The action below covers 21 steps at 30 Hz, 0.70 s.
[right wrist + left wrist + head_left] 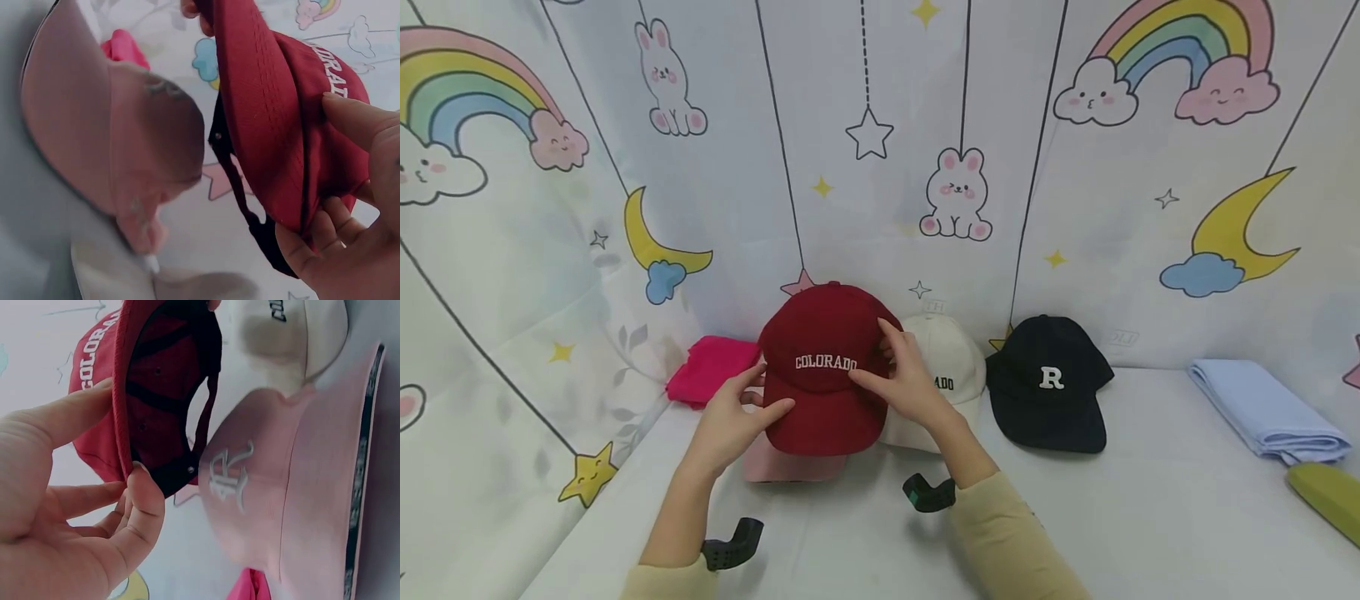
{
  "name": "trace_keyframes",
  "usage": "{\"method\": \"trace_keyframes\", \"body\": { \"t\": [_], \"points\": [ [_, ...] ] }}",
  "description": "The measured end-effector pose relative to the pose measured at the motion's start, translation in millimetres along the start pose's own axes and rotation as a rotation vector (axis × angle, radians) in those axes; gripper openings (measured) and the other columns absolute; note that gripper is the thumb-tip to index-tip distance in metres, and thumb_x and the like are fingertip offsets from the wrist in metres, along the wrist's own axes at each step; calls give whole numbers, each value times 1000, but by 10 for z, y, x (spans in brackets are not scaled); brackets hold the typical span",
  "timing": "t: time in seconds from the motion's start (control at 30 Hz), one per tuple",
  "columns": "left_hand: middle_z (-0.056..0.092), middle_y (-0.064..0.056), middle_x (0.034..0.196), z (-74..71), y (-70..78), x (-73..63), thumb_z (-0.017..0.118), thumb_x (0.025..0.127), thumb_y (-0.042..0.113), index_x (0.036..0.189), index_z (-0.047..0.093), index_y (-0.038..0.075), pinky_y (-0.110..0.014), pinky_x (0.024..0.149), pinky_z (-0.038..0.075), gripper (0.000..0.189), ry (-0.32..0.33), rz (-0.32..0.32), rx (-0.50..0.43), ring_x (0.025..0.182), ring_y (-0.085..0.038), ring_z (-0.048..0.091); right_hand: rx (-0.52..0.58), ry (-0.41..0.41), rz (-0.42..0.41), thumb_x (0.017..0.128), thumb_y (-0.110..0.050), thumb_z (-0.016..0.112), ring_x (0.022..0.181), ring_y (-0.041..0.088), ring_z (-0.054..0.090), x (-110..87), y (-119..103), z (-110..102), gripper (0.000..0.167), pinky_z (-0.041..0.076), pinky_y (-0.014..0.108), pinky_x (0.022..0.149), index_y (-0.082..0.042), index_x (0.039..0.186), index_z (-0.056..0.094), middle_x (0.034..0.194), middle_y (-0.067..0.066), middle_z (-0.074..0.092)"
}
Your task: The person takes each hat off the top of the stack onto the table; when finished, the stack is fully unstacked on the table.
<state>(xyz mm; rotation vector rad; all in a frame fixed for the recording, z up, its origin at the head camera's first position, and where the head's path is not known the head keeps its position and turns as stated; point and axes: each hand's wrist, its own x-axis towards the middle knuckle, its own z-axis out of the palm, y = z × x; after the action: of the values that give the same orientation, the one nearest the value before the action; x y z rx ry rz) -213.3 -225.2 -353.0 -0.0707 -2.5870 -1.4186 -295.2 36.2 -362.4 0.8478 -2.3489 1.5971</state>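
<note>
Dark red COLORADO baseball cap (823,329) is held up just above & partly in front of the pink baseball cap (269,487), white lettering toward the head cam; the right-wrist view shows a gap btwn the two. L hand (730,423) grips the red cap's visor edge, thumb on the outer face, fingertips curled underneath. R hand (910,379) grips its other side: thumb by the end of the lettering, fingers bent round the side of the crown. Left-wrist view looks up into the red cap (dark seam tape & back strap visible).

Pink cap has a pale embroidered R & sits on the white table (865,533), mostly hidden in the head view. Just right of it: cream baseball cap (951,358) w/ dark lettering, partly covered by R hand. Farther right: black baseball cap (1045,417) w/ white R. Well right of the pink cap: folded light-blue cloth (1262,404), then an olive-green item (1326,500), cut off, can't tell what. Hot-pink cloth (711,371) is bunched behind & left of the pink cap. Printed backdrop (737,83) w/ rainbows, bunnies, moons & stars hangs behind it.
</note>
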Motion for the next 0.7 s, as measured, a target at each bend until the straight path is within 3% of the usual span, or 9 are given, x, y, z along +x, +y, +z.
{"method": "trace_keyframes", "body": {
  "t": [0.23,0.5,0.7],
  "points": [
    [53,-15,132,159,114,32,81,87,27,153,41,6,-36,78,58,80,-8,19,-38,109,-31,57,-7,-12,10,89,-17,78,110,26,48,-58,24,-239,85,52,40,86,-3,156,27,125,13,45],
    [58,-10,126,420,239,202,82,87,19,146,52,14,-34,69,58,66,4,137,-82,98,-28,59,-25,18,-8,89,-13,78,112,31,49,-129,27,-548,86,53,49,89,1,155,25,126,16,46],
    [59,-11,126,680,401,307,82,87,16,147,51,8,-35,70,59,69,-33,183,-142,97,-27,63,-72,39,8,89,-12,78,114,32,49,-249,58,-811,90,53,51,92,3,156,20,126,18,47]
  ]
}}
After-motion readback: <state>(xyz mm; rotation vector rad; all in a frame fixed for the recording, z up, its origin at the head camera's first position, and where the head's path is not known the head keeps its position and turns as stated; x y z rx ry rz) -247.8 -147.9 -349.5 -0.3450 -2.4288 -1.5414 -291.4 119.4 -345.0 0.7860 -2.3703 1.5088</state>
